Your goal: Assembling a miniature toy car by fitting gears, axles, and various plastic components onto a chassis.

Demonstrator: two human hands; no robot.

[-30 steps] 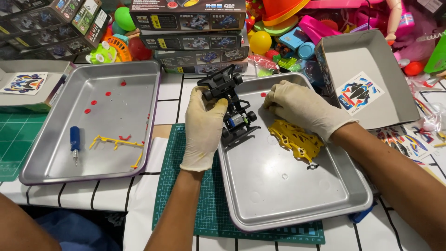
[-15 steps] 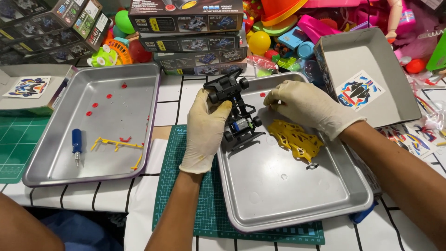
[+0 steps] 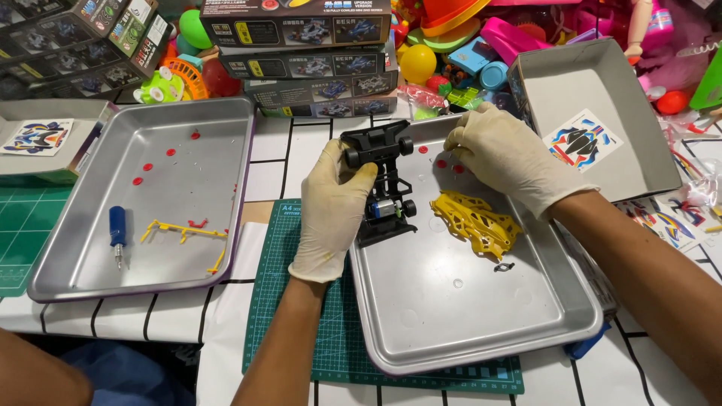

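My left hand (image 3: 331, 214), in a cream glove, grips a black toy car chassis (image 3: 382, 180) and holds it tilted up on end over the near metal tray (image 3: 466, 316). My gloved right hand (image 3: 508, 158) rests on the tray's far part, fingertips down near small red parts (image 3: 444, 162). A yellow car body shell (image 3: 474, 222) lies in the tray just under my right wrist, with a small black piece (image 3: 504, 266) beside it.
A second metal tray (image 3: 226, 248) at left holds a blue screwdriver (image 3: 117, 233), a yellow parts frame (image 3: 184, 231) and red bits. A green cutting mat (image 3: 301, 331) lies under the near tray. Boxes (image 3: 301, 45) and toys crowd the back; an open grey box (image 3: 602, 128) holds a sticker sheet.
My right hand has slid from the yellow shell toward the far edge of the tray, by the red parts. My left hand still holds the chassis, tilted slightly more upright.
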